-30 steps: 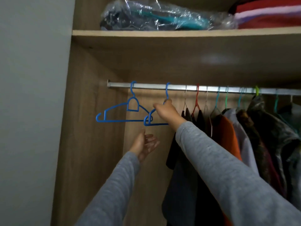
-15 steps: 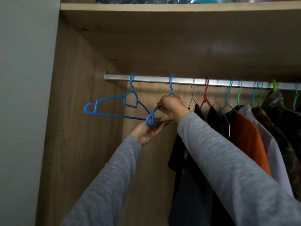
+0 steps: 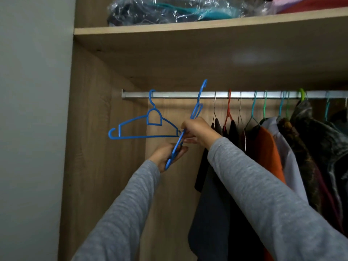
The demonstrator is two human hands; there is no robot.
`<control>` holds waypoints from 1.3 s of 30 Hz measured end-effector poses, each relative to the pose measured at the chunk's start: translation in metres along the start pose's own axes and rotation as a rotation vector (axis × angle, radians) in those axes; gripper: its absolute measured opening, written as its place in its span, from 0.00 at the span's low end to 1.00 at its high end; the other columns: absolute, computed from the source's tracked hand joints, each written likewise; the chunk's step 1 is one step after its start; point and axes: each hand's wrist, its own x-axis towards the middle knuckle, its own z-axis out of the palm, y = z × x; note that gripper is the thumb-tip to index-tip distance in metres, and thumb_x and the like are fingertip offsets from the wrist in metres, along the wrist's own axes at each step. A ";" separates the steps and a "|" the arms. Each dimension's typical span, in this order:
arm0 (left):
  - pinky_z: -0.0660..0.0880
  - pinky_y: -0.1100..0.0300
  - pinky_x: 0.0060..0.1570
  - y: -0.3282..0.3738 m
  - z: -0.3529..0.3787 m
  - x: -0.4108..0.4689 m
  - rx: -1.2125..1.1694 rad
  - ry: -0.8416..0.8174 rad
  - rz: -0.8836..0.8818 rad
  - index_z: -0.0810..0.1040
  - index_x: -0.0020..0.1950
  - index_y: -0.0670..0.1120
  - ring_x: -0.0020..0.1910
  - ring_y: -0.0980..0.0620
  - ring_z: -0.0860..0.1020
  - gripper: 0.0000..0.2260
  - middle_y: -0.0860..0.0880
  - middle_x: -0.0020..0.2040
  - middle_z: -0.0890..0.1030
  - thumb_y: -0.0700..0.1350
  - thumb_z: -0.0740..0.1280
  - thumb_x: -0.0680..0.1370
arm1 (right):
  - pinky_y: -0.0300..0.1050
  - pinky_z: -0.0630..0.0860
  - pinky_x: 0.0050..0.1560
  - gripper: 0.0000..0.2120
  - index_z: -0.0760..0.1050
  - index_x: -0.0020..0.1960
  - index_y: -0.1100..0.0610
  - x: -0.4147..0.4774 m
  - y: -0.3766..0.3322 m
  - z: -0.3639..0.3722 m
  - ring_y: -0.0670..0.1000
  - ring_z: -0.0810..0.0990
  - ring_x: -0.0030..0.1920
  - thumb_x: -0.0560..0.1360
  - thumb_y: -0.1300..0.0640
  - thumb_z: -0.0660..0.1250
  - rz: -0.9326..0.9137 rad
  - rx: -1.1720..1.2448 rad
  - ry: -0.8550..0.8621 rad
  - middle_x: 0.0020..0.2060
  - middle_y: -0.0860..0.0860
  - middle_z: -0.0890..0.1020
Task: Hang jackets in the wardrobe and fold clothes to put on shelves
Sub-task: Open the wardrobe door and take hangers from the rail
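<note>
Both hands have hold of one blue plastic hanger [image 3: 196,110]. The right hand [image 3: 199,131] pinches it near the middle with curled fingers, and the left hand [image 3: 165,153] is closed around its lower end from below. The hanger is in the air in front of the metal rail [image 3: 178,95], at the left part of the wardrobe, between a second blue hanger [image 3: 143,129] that hangs on the rail and the row of hanging clothes.

I judge the step to be taking a free hanger for a jacket. No jacket is in view.

Some things could go wrong from here. The held hanger passes just beside the right tip of the second blue hanger. If it is pulled down and to the left, it may catch that tip and drag the other hanger along the rail or off it. The neck crosses in front of the rail, and I cannot tell if it touches there. A quick pull could knock the hook against the rail or against the thin wire hanger [image 3: 214,106] near it. The right hand's pinch is also light, so the hanger may twist.

The hanger is seen almost edge-on. Its long axis is steep, from low-left at the left hand to up-right. The hook points up and a little right, with its top above the rail.
</note>
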 end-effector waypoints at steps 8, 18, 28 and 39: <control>0.77 0.67 0.28 -0.018 0.003 -0.067 0.166 0.188 0.014 0.73 0.46 0.34 0.35 0.50 0.77 0.10 0.41 0.38 0.76 0.31 0.53 0.80 | 0.36 0.71 0.22 0.09 0.73 0.47 0.63 -0.060 0.012 -0.005 0.49 0.79 0.22 0.77 0.59 0.56 -0.084 -0.206 -0.043 0.32 0.58 0.80; 0.74 0.66 0.23 -0.074 0.030 -0.238 0.504 0.364 -0.033 0.71 0.41 0.42 0.26 0.55 0.79 0.10 0.47 0.31 0.80 0.30 0.57 0.78 | 0.43 0.79 0.30 0.13 0.73 0.33 0.60 -0.214 0.031 -0.045 0.51 0.79 0.27 0.76 0.63 0.59 -0.161 -0.234 -0.150 0.28 0.53 0.77; 0.76 0.60 0.36 -0.101 0.052 -0.414 0.830 0.727 0.094 0.72 0.58 0.35 0.35 0.53 0.80 0.10 0.42 0.42 0.76 0.37 0.61 0.78 | 0.55 0.80 0.41 0.13 0.65 0.36 0.55 -0.376 0.053 -0.059 0.60 0.79 0.37 0.78 0.56 0.59 -0.250 -0.260 -0.335 0.38 0.59 0.78; 0.66 0.53 0.62 -0.062 0.023 -0.640 1.602 0.593 0.202 0.71 0.62 0.40 0.57 0.44 0.72 0.14 0.42 0.57 0.75 0.46 0.55 0.82 | 0.44 0.61 0.35 0.12 0.72 0.42 0.57 -0.560 0.016 -0.044 0.54 0.71 0.39 0.78 0.50 0.59 -0.418 -0.516 -0.419 0.35 0.51 0.76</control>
